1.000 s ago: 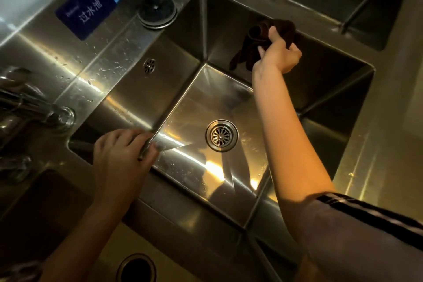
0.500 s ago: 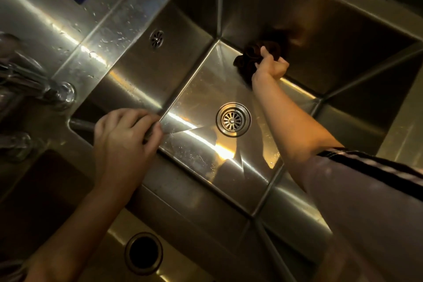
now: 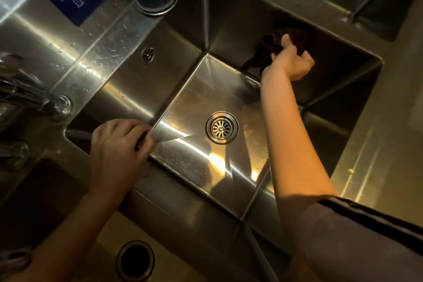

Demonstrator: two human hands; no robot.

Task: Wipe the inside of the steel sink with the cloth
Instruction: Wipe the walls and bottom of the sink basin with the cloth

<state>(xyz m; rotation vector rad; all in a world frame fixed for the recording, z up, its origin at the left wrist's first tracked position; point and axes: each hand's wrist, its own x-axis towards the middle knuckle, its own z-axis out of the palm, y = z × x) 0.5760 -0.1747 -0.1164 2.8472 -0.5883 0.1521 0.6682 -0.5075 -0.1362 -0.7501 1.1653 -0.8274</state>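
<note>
Right hand [image 3: 288,62] has slid back up the sink [image 3: 160,71] wall, arm stretched, gripping the cloth [image 3: 295,39]; left hand [image 3: 119,142] curls over the rim.

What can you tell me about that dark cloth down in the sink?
The cloth is dark brown, soft-looking and bunched into folds rather than spread flat. The right hand grips it, thumb over the top, and holds it against the sink's far wall, just below the rim. A loose end hangs down to the left of the hand toward the sink floor. Much of it is hidden by the hand and by shadow, so I cannot tell whether it is wet.
</note>
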